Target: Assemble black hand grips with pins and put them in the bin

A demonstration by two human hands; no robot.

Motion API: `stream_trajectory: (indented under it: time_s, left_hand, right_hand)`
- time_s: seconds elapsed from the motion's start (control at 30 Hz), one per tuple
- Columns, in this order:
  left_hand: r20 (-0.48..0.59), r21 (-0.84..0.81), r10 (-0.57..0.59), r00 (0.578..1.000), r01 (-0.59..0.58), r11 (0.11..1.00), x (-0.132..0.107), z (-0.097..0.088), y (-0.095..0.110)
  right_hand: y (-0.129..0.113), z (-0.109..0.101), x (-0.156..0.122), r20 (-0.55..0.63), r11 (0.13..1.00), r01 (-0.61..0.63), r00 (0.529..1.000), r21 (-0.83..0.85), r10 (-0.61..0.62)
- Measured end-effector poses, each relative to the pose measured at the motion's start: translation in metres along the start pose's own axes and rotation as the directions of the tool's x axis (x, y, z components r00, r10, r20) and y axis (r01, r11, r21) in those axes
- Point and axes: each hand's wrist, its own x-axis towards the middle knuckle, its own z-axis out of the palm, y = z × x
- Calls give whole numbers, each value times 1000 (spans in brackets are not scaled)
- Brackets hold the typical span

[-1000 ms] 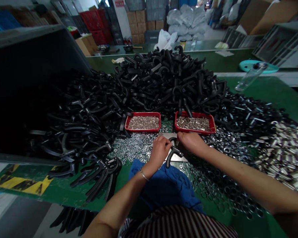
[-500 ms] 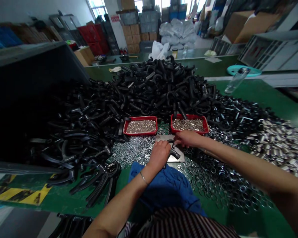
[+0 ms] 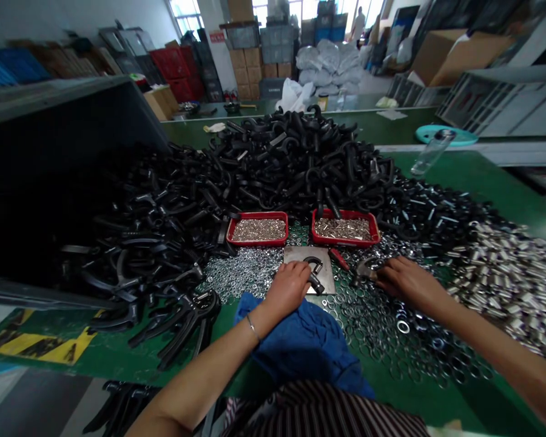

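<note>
Just beyond the blue cloth (image 3: 307, 340), the left hand (image 3: 289, 284) has its fingers clamped on a black hooked handle (image 3: 315, 284) lying on the metal plate (image 3: 328, 276); the right hand (image 3: 401, 280) curls its fingers round a hammer (image 3: 365, 269) near loose metal rings (image 3: 373, 331). Behind are two red trays (image 3: 257, 244) of small metal pieces (image 3: 258, 230), then heaped black parts (image 3: 295, 161).

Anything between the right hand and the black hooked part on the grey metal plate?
Yes: a metal hammer head by the right hand, then flat silvery metal rings scattered beside the plate. A slim red tool lies slightly beyond that line. Nothing looks tall enough to block the black hooked part.
</note>
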Motion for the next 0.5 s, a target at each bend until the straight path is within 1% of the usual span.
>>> stream_trajectory:
  time_s: [0.03, 0.1, 0.17, 0.23, 0.27, 0.33, 0.37, 0.4, 0.43, 0.5]
  left_hand:
    - [-7, 2, -13, 1000, 13, 1000, 0, 1, 1]
    - [-15, 0, -26, 1000, 26, 1000, 1, 3, 2]
    - [-16, -6, -25, 1000, 25, 1000, 1, 4, 2]
    - [-15, -17, -26, 1000, 26, 1000, 2, 5, 2]
    - [-16, -23, -31, 999, 31, 999, 2, 6, 1]
    - [-15, -32, -45, 999, 44, 999, 1, 6, 0]
    - [-16, -34, -50, 999, 49, 998, 1, 6, 0]
    - [-17, -38, -51, 999, 51, 998, 0, 7, 0]
    - [-21, -44, -52, 998, 51, 998, 0, 7, 1]
    - [-41, -65, -66, 997, 64, 996, -2, 9, 2]
  right_hand:
    - [-2, -3, 1, -9, 1000, 0, 1000, 5, 0]
    - [-8, -9, 2, 2, 997, -58, 998, 55, 58]
    - [-20, -15, 5, 49, 977, -158, 987, 146, 153]
    - [-37, -22, 13, 76, 942, -211, 977, 260, 198]
    - [-47, -24, 19, 58, 925, -211, 978, 315, 203]
    - [-65, -25, 34, -28, 902, -185, 977, 390, 212]
    - [-72, -23, 41, -58, 901, -175, 975, 396, 214]
    - [-77, -20, 48, -63, 908, -175, 975, 382, 215]
    - [-78, -17, 55, -40, 916, -186, 976, 356, 214]
    - [-76, -11, 63, 76, 926, -223, 975, 304, 210]
